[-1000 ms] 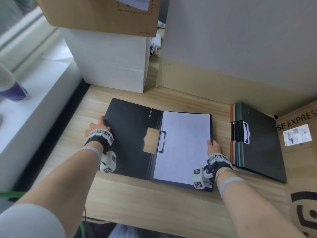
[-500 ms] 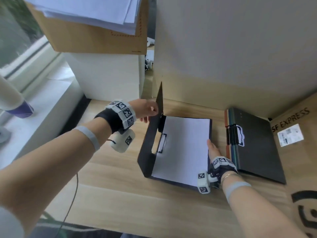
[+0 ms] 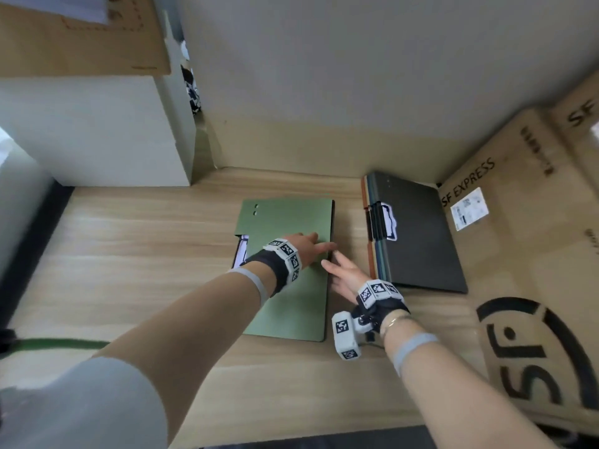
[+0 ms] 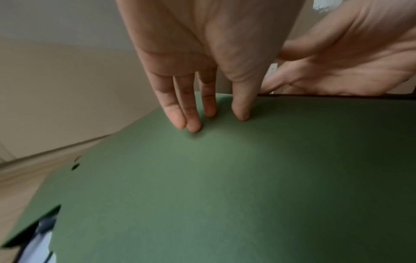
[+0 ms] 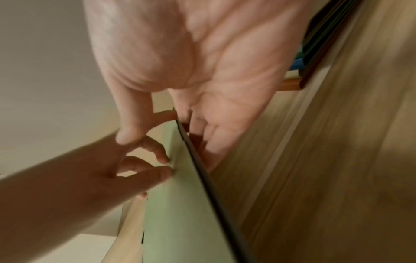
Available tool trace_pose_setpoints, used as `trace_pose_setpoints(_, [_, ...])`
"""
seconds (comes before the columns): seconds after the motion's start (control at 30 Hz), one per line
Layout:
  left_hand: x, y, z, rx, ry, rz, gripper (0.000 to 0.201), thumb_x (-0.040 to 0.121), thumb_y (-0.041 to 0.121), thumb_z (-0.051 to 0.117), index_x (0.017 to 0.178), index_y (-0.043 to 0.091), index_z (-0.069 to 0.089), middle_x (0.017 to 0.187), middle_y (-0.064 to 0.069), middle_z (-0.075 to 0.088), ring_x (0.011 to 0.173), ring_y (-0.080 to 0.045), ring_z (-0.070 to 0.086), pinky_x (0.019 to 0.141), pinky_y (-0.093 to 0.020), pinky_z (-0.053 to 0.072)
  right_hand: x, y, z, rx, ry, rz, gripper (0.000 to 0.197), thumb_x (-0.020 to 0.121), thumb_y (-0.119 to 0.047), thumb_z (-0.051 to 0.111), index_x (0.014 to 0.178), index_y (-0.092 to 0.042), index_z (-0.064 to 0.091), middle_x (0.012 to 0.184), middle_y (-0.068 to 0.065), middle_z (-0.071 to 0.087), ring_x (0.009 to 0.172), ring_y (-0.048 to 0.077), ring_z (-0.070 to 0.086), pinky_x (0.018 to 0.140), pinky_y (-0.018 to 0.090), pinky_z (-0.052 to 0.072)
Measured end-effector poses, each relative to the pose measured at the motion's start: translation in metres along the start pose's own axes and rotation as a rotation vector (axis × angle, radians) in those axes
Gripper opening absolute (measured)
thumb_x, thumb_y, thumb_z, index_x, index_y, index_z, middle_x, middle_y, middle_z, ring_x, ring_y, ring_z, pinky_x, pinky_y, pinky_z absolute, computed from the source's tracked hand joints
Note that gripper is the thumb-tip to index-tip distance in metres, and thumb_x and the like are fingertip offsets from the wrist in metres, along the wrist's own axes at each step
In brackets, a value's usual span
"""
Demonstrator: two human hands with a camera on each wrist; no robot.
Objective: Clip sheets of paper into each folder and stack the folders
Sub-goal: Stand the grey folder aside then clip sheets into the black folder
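The green folder (image 3: pixel 285 280) lies closed on the wooden bench (image 3: pixel 129 254), left of the stack of folders (image 3: pixel 418 231) by the cardboard box (image 3: pixel 534 254). The left hand (image 3: pixel 301 247) presses its straight fingers (image 4: pixel 191 113) flat on the cover. The right hand (image 3: pixel 346 277) rests at the folder's right edge, fingers extended and gripping nothing.

Both arms reach forward, bare below pale sleeves, each wrist wearing a black band with tagged white blocks. The left hand (image 3: pixel 303 248) lies palm down with straight fingers (image 4: pixel 192 122), their tips pressing flat. The right hand (image 3: pixel 344 276) sits just beside it, fingers extended and close together, thumb (image 5: pixel 133 124) spread apart from them; the two hands nearly touch at the fingertips.
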State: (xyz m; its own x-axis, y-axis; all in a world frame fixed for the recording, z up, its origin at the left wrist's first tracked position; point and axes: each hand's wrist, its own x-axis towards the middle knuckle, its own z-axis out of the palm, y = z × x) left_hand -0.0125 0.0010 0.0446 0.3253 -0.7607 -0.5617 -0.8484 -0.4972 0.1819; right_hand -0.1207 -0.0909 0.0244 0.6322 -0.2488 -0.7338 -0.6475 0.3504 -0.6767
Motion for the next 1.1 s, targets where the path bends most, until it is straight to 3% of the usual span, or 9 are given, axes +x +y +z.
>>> trace_pose_setpoints(0.07, [0.005, -0.003, 0.01, 0.023, -0.001, -0.012, 0.061, 0.099, 0.02, 0.037, 0.148, 0.041, 0.008, 0.14, -0.009, 0.036, 0.124, -0.035, 0.045, 0.096, -0.044, 0.046, 0.009, 0.005, 0.002, -0.05, -0.013, -0.003, 0.072, 0.093, -0.009, 0.051, 0.149, -0.021, 0.008, 0.153, 0.014, 0.026, 0.139, 0.03, 0.031, 0.116, 0.044, 0.024])
trace_pose_setpoints(0.17, [0.012, -0.009, 0.015, -0.003, 0.009, -0.039, 0.062, 0.099, 0.018, 0.037, 0.149, 0.04, 0.008, 0.139, -0.01, 0.037, 0.122, -0.034, 0.047, 0.098, -0.044, 0.047, 0.022, 0.01, 0.005, -0.184, 0.088, -0.069, 0.069, 0.092, -0.004, 0.051, 0.149, -0.021, 0.016, 0.148, 0.019, 0.034, 0.133, 0.032, 0.041, 0.107, 0.039, 0.035])
trace_pose_setpoints(0.3, [0.02, -0.025, 0.01, -0.225, 0.14, -0.151, 0.061, 0.095, 0.023, 0.045, 0.148, 0.039, 0.017, 0.138, -0.011, 0.039, 0.126, -0.034, 0.044, 0.102, -0.043, 0.045, 0.022, -0.002, -0.006, -0.273, 0.24, -0.179, 0.056, 0.093, 0.002, 0.046, 0.144, -0.012, 0.031, 0.141, 0.009, 0.047, 0.128, 0.027, 0.047, 0.088, 0.017, 0.037])
trace_pose_setpoints(0.43, [0.034, -0.032, -0.002, -0.404, 0.314, -0.368, 0.059, 0.092, 0.025, 0.052, 0.145, 0.033, 0.028, 0.14, -0.012, 0.037, 0.129, -0.035, 0.037, 0.106, -0.043, 0.038, 0.024, -0.028, -0.064, -0.232, 0.425, -0.275, 0.051, 0.09, 0.007, 0.046, 0.14, -0.002, 0.037, 0.143, 0.015, 0.045, 0.128, 0.025, 0.049, 0.098, 0.015, 0.035])
trace_pose_setpoints(0.5, [0.042, -0.023, -0.013, -0.578, 0.393, -0.457, 0.052, 0.094, 0.025, 0.048, 0.143, 0.03, 0.032, 0.138, -0.015, 0.039, 0.124, -0.037, 0.041, 0.104, -0.04, 0.039, 0.023, -0.041, -0.101, -0.219, 0.515, -0.301, 0.05, 0.09, 0.006, 0.046, 0.139, -0.002, 0.04, 0.142, 0.013, 0.046, 0.128, 0.025, 0.049, 0.094, 0.009, 0.037])
trace_pose_setpoints(0.6, [0.064, -0.005, -0.026, -0.853, 0.295, -0.44, 0.047, 0.097, 0.029, 0.043, 0.143, 0.018, 0.034, 0.126, -0.016, 0.053, 0.111, -0.036, 0.055, 0.101, -0.039, 0.041, 0.017, -0.057, -0.153, -0.191, 0.594, -0.294, 0.049, 0.092, 0.003, 0.045, 0.14, -0.006, 0.039, 0.144, 0.01, 0.045, 0.13, 0.024, 0.046, 0.105, 0.024, 0.033])
trace_pose_setpoints(0.77, [0.104, 0.036, -0.035, -0.965, 0.072, -0.331, 0.041, 0.092, 0.019, 0.055, 0.128, 0.0, 0.053, 0.129, -0.023, 0.059, 0.118, -0.039, 0.057, 0.096, -0.041, 0.047, 0.019, -0.06, -0.222, -0.231, 0.643, -0.22, 0.048, 0.094, 0.002, 0.043, 0.141, -0.007, 0.037, 0.145, 0.012, 0.043, 0.132, 0.025, 0.043, 0.108, 0.029, 0.031])
trace_pose_setpoints(0.97, [0.148, 0.077, -0.034, -1.056, 0.035, -0.316, 0.037, 0.091, 0.015, 0.059, 0.121, -0.006, 0.058, 0.124, -0.024, 0.062, 0.115, -0.037, 0.061, 0.098, -0.045, 0.05, 0.043, -0.045, -0.277, -0.279, 0.808, -0.126, 0.045, 0.09, 0.004, 0.048, 0.135, -0.005, 0.047, 0.14, 0.015, 0.049, 0.128, 0.027, 0.049, 0.109, 0.033, 0.036])
trace_pose_setpoints(1.1, [0.168, 0.091, -0.03, -1.078, 0.063, -0.352, 0.035, 0.088, 0.016, 0.06, 0.117, -0.004, 0.06, 0.12, -0.022, 0.064, 0.111, -0.035, 0.063, 0.095, -0.044, 0.053, 0.059, -0.044, -0.289, -0.362, 0.834, -0.061, 0.05, 0.089, 0.005, 0.041, 0.137, -0.011, 0.045, 0.142, 0.012, 0.048, 0.129, 0.027, 0.049, 0.108, 0.033, 0.037])
